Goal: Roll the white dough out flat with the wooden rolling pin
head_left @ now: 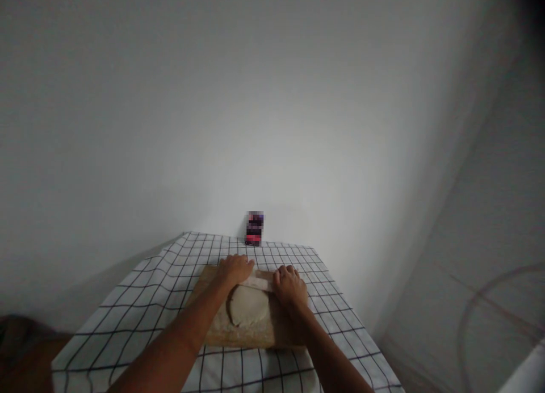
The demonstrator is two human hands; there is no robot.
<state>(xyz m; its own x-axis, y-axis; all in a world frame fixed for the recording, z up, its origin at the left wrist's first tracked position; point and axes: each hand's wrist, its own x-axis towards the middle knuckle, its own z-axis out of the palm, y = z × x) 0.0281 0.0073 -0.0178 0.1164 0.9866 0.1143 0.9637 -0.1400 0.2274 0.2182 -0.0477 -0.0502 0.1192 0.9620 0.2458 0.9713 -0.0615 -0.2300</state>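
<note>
A pale rolling pin (260,281) lies crosswise at the far edge of a flat, rounded piece of dough (249,308). My left hand (235,269) is closed over the pin's left end, and my right hand (290,285) grips its right end with bent fingers. Both ends of the pin are hidden under my hands. Beneath the dough is a wooden board (238,340), its surface dusted with what looks like flour. My forearms cover parts of the board's left and right sides.
A white tablecloth with dark checks (140,308) covers the table under the board. At the table's far edge, a small blurred dark and red object (254,229) stands upright against the white wall (272,109). Another wall rises on the right.
</note>
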